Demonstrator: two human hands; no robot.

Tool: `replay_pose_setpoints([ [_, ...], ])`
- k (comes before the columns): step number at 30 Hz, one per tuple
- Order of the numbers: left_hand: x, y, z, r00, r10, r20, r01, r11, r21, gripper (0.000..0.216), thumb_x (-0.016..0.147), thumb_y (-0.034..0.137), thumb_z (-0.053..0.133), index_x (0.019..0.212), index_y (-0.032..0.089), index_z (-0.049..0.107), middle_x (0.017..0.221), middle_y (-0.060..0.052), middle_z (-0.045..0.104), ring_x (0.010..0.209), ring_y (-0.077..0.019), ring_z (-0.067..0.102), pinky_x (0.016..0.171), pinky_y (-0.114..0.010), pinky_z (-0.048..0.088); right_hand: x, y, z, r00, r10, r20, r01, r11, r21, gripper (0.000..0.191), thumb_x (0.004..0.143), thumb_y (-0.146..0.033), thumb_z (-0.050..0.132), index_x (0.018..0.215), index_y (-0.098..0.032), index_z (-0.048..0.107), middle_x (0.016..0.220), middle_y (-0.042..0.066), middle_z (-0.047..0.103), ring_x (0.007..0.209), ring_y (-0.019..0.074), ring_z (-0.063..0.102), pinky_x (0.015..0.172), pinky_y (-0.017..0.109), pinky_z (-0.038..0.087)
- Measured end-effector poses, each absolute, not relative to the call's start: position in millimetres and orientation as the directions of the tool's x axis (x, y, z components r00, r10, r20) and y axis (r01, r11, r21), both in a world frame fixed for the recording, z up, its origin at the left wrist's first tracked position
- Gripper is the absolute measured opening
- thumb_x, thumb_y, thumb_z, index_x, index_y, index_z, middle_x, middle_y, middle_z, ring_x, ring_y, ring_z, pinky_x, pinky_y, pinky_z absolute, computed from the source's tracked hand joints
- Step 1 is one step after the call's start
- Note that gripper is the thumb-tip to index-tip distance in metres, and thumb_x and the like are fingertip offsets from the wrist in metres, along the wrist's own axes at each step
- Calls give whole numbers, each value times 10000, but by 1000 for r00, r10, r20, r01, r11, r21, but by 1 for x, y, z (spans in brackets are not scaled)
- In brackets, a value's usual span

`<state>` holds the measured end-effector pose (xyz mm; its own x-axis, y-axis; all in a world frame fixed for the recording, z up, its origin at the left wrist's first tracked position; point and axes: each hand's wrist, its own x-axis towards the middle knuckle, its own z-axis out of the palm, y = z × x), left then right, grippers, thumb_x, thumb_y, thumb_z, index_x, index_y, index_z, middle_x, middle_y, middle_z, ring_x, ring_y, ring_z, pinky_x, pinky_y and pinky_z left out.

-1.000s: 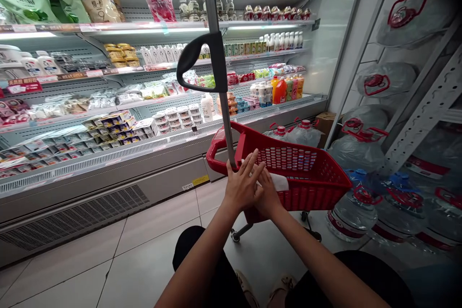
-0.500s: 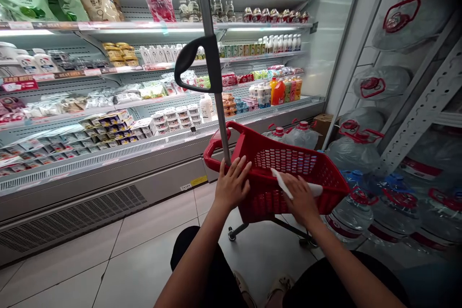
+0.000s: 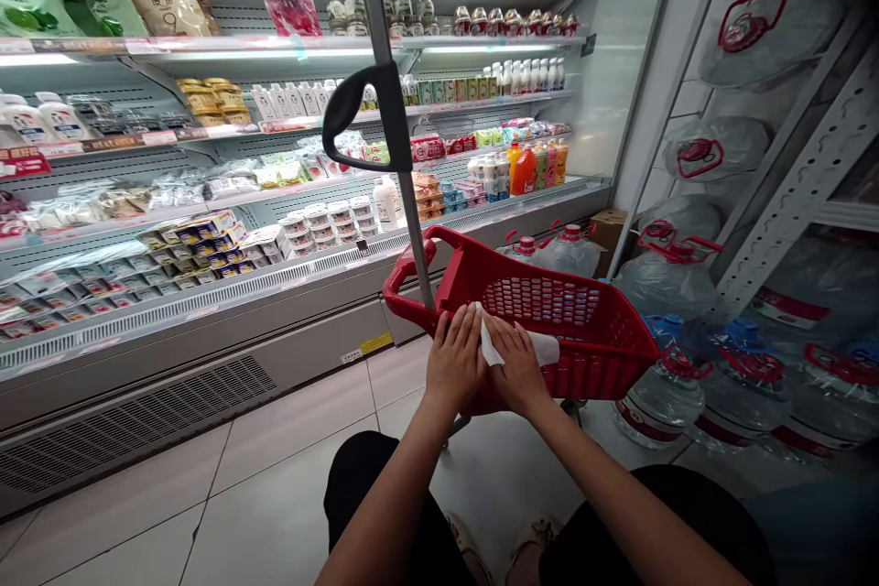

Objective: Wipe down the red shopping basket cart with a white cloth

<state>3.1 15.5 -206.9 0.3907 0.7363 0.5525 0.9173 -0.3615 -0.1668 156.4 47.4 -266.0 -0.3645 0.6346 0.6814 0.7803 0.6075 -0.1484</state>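
A red plastic shopping basket (image 3: 591, 330) on wheels stands on the tiled floor in front of me, with a grey pole and black handle (image 3: 374, 124) rising from its near left corner. My left hand (image 3: 454, 364) lies flat with spread fingers on the basket's near rim, beside the pole's foot. My right hand (image 3: 516, 366) presses a white cloth (image 3: 542, 349) against the same near rim, touching my left hand. My knees in dark clothing show at the bottom.
An open chiller (image 3: 206, 229) with shelves of dairy, drinks and packets runs along the left and back. Large water bottles (image 3: 659, 385) with red caps stand on the floor and on a metal rack (image 3: 803, 183) at the right. A cardboard box (image 3: 608, 224) sits in the corner.
My right hand has slid the white cloth back left along the near rim, from the basket's right side to beside my left hand. The left hand stays by the pole.
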Motion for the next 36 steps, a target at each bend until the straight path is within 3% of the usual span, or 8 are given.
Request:
replay_pose_setpoints([
  [7, -22, 35, -200, 300, 770, 563, 950, -297, -100, 642, 1031, 285, 381, 1658, 205, 268, 1722, -15, 247, 1606, -197, 185, 1342, -466, 58, 254, 54, -294, -379, 687, 621, 830, 548, -99, 767, 959, -172, 371, 1684, -269, 140, 1621, 46, 472, 1449, 235, 461, 1258, 477, 271],
  [12, 4, 49, -212, 112, 817, 566, 989, -147, 17, 620, 1022, 328, 439, 1610, 138, 386, 1719, -99, 256, 1611, -302, 155, 1328, -554, 88, 320, 54, -325, -106, 756, 645, 923, 316, -218, 620, 995, -254, 331, 1615, -240, 348, 1494, 89, 591, 1396, 265, 512, 1256, 521, 257],
  [15, 37, 43, -233, 190, 816, 546, 973, -229, 4, 635, 1021, 378, 474, 1612, 163, 391, 1726, -86, 243, 1613, -331, 122, 1325, -572, 116, 313, 53, -325, -11, 763, 647, 918, 264, -296, 589, 1013, -278, 304, 1595, -243, 385, 1455, 99, 613, 1387, 274, 520, 1241, 539, 279],
  [18, 66, 34, -254, 258, 805, 534, 950, -311, 10, 687, 1015, 375, 487, 1647, 170, 310, 1742, -64, 191, 1616, -333, 85, 1318, -572, 181, 285, 47, -312, -83, 761, 643, 902, 331, -275, 650, 992, -231, 328, 1641, -263, 294, 1499, 85, 583, 1410, 270, 499, 1249, 555, 260],
  [22, 77, 27, -263, 264, 800, 539, 943, -332, 30, 721, 994, 361, 551, 1659, 279, 284, 1755, -16, 129, 1603, -412, -7, 1277, -677, 191, 258, 35, -292, -224, 765, 603, 882, 422, -208, 767, 931, -167, 394, 1671, -255, 211, 1579, 66, 515, 1446, 260, 456, 1260, 521, 257],
  [28, 47, 27, -257, 274, 793, 544, 940, -341, 25, 700, 1004, 359, 548, 1642, 409, 265, 1746, 52, 144, 1611, -379, -38, 1264, -718, 97, 286, 19, -288, -261, 809, 527, 878, 426, -219, 687, 961, -185, 391, 1641, -250, 319, 1543, 52, 558, 1375, 251, 527, 1216, 468, 355],
  [32, 29, 35, -252, 228, 811, 538, 955, -295, 40, 641, 1032, 387, 486, 1642, 372, 289, 1745, 34, 168, 1615, -355, -48, 1269, -700, 49, 312, 3, -300, -223, 810, 542, 884, 402, -238, 637, 999, -195, 352, 1633, -249, 332, 1530, 62, 570, 1426, 241, 500, 1259, 502, 292],
  [36, 23, 51, -247, 100, 877, 470, 972, -187, 141, 628, 1051, 437, 438, 1639, 240, 337, 1745, -73, 177, 1614, -373, 8, 1272, -682, 70, 293, -11, -304, -248, 798, 550, 853, 449, -267, 662, 971, -166, 363, 1631, -216, 335, 1529, 91, 570, 1458, 244, 472, 1276, 524, 269],
])
